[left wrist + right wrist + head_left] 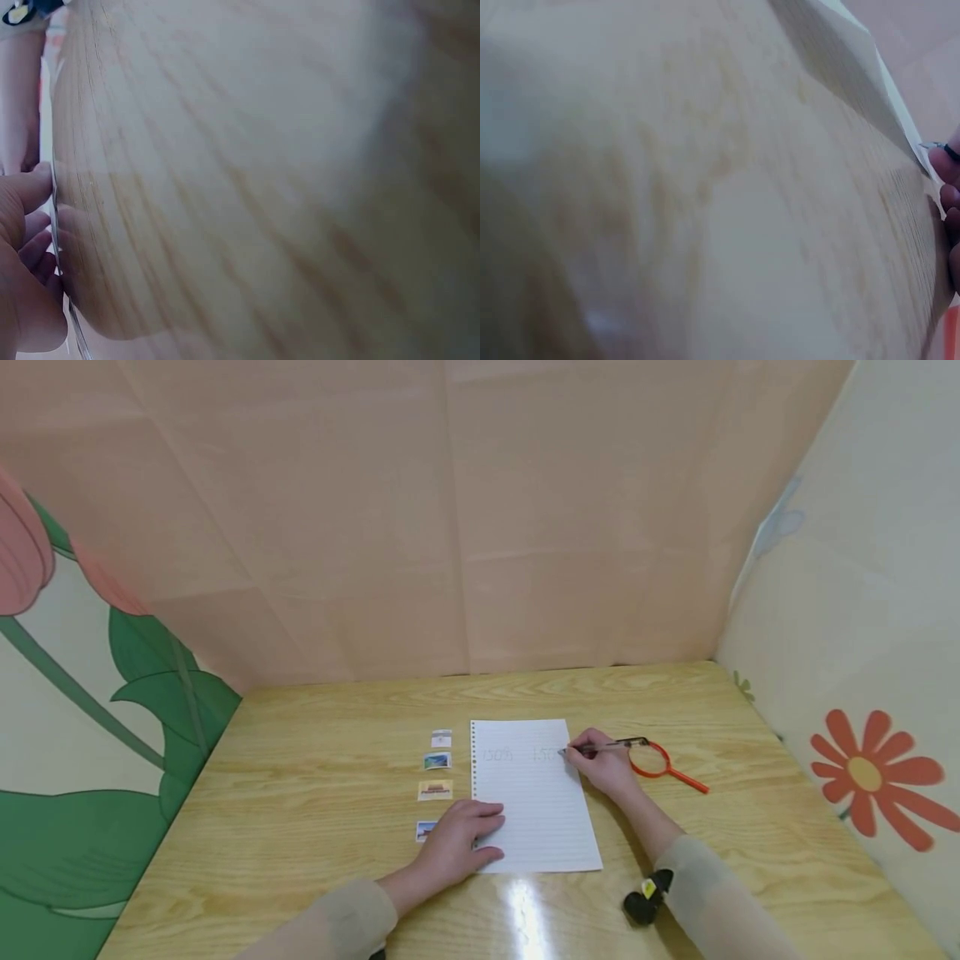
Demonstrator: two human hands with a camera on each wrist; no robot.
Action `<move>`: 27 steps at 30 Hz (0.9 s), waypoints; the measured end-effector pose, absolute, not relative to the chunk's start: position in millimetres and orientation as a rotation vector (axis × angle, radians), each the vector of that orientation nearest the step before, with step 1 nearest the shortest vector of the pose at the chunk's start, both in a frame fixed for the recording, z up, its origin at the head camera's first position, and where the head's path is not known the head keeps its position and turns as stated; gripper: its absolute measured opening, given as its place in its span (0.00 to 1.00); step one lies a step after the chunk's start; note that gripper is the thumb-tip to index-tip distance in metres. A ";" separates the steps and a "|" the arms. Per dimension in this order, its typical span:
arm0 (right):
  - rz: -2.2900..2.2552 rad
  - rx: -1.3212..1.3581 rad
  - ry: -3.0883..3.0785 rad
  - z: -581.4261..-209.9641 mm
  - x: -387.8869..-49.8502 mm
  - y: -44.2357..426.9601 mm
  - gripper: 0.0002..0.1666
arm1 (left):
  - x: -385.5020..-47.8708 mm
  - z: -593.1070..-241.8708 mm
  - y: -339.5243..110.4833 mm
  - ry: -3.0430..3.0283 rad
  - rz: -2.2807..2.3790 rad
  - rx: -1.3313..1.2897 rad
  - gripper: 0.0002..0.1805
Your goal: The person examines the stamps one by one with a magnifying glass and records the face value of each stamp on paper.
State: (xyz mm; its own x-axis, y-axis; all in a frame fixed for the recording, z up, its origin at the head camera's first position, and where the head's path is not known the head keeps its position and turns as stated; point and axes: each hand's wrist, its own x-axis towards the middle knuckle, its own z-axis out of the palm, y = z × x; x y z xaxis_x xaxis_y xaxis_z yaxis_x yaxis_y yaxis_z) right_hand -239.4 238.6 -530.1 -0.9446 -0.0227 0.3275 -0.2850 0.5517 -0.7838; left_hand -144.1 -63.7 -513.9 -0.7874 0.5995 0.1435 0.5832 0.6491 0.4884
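Observation:
A sheet of lined paper (536, 827) with holes down its left edge lies on the wooden table. Two groups of faint handwriting (497, 755) run across its upper part. My right hand (604, 770) pinches a pen (615, 746), whose tip meets the paper at the right-hand group. On the lower left of the sheet rests my left hand (453, 841), fingers extended; in the left wrist view the left hand (26, 285) shows only at the edge. The right wrist view catches the pen tip (932, 145) and a few fingertips.
Several small picture cards, such as a yellowish one (435, 790) and a blue-green one (437, 761), form a column left of the paper. The left hand partly covers the lowest card (424, 831). Right of the paper lies a red magnifying glass (688, 781), partly behind the pen.

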 end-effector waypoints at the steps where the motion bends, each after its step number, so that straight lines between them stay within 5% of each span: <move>1: 1.343 0.260 -2.513 -530.2 -239.5 238.6 0.04 | -144.0 -513.7 -63.8 2.824 0.819 1.012 0.27; 27: 1.343 0.213 -2.569 -529.8 -238.1 244.2 0.04 | -142.8 -513.2 -63.5 2.829 0.828 1.017 0.26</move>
State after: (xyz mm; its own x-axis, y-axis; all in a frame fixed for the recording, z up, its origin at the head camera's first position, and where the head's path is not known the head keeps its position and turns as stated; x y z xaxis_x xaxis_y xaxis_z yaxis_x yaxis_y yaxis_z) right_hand -238.1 244.2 -529.8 -0.9619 -0.0203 0.2727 -0.2355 0.5681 -0.7886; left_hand -142.8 -63.5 -513.2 -0.7869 0.5982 0.1517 0.5856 0.6463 0.4893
